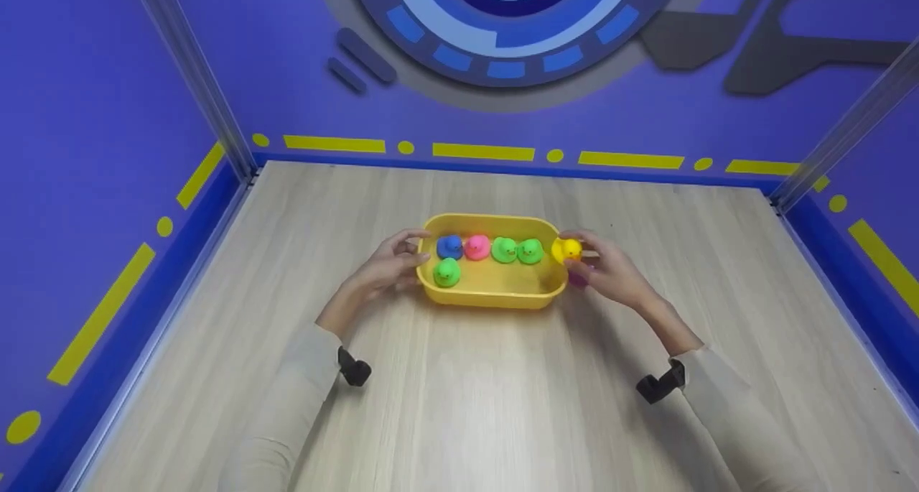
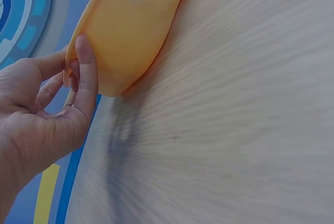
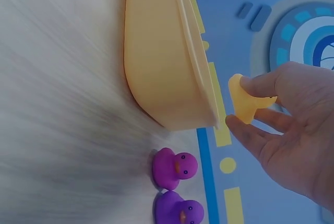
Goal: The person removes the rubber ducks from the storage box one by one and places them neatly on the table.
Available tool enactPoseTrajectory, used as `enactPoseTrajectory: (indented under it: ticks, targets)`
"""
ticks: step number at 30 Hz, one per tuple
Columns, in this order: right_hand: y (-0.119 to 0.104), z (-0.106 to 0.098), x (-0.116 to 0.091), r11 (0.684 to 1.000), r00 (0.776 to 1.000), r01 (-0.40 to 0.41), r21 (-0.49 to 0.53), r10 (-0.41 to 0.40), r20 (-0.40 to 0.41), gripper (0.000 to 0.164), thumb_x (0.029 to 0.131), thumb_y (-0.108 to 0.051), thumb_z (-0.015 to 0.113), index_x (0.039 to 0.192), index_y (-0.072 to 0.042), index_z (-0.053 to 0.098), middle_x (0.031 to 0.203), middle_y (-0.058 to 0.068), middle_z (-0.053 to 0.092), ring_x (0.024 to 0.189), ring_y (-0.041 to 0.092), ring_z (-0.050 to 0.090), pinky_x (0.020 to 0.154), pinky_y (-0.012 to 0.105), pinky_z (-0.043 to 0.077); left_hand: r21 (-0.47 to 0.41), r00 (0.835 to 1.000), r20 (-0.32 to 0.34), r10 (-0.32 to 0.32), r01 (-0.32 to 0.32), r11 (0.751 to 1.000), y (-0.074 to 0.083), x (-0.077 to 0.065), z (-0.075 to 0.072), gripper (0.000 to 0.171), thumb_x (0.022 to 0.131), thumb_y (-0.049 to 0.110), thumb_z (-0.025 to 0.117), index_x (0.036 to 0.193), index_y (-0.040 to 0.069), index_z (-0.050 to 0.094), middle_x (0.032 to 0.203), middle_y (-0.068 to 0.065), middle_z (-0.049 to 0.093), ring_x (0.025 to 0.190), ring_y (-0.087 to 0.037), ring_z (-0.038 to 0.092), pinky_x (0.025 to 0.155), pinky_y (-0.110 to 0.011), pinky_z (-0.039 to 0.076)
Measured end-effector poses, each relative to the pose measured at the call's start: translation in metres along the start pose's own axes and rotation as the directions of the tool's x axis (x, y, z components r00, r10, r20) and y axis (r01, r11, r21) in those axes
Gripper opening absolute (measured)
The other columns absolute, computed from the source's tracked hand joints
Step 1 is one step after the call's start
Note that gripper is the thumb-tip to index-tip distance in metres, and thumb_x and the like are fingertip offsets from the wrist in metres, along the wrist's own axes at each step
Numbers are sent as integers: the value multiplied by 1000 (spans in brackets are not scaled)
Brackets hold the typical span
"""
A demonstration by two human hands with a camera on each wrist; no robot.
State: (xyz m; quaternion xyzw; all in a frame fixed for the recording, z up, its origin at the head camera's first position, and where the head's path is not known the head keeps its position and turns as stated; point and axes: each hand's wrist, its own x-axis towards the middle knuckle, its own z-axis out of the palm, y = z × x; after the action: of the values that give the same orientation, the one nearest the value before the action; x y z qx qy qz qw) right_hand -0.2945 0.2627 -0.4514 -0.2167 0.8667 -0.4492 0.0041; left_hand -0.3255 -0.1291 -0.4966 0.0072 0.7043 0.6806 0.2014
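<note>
A yellow plastic tub stands on the table with several toy ducks inside. These are a blue duck, a pink duck and green ducks, one green duck sitting at the near left. My left hand grips the tub's left end by the rim. Between thumb and fingers, my right hand pinches a yellow duck at the tub's right rim, raised above the table. Below that hand, a magenta duck and a purple duck stand on the table beside the tub.
The light wood table is bounded by blue printed wall panels at the back and sides. Metal posts mark the back corners. A black wrist strap mount sits on each sleeve.
</note>
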Motion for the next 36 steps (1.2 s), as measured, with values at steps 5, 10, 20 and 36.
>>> enactPoseTrajectory:
  ticks: [5, 10, 20, 36]
  targets:
    - [5, -5, -2, 1000, 999, 1, 14, -1, -49, 40, 97, 3, 64, 137, 3, 56, 139, 24, 56, 129, 44, 57, 101, 46, 52, 8, 1000, 1, -3, 3, 1000, -1, 1, 0, 50, 100, 12, 65, 148, 18, 50, 118, -6, 46, 93, -19, 57, 80, -32, 58]
    - [10, -11, -5, 1000, 995, -1, 18, 3, -97, 38, 96, 6, 64, 133, 5, 59, 135, 25, 58, 126, 44, 59, 99, 43, 54, -1, 1000, 1, -9, 9, 1000, -2, 1, 0, 51, 100, 12, 65, 149, 17, 49, 118, -7, 46, 92, -19, 58, 80, -31, 57]
    - [22, -21, -17, 1000, 990, 20, -23, -23, -142, 37, 95, 5, 67, 132, 5, 60, 130, 25, 61, 121, 44, 62, 95, 32, 56, -11, 1000, -2, -19, 19, 1000, -2, 1, -2, 49, 100, 13, 66, 146, 22, 52, 120, -7, 47, 97, -20, 58, 83, -33, 58]
    - [40, -42, -36, 992, 974, 16, -122, -43, -222, 38, 92, 8, 68, 130, 6, 62, 128, 26, 61, 117, 43, 63, 89, 12, 53, -3, 1000, 1, -10, 10, 1000, -3, 1, 0, 48, 101, 11, 64, 147, 20, 51, 118, -7, 48, 97, -20, 57, 86, -36, 58]
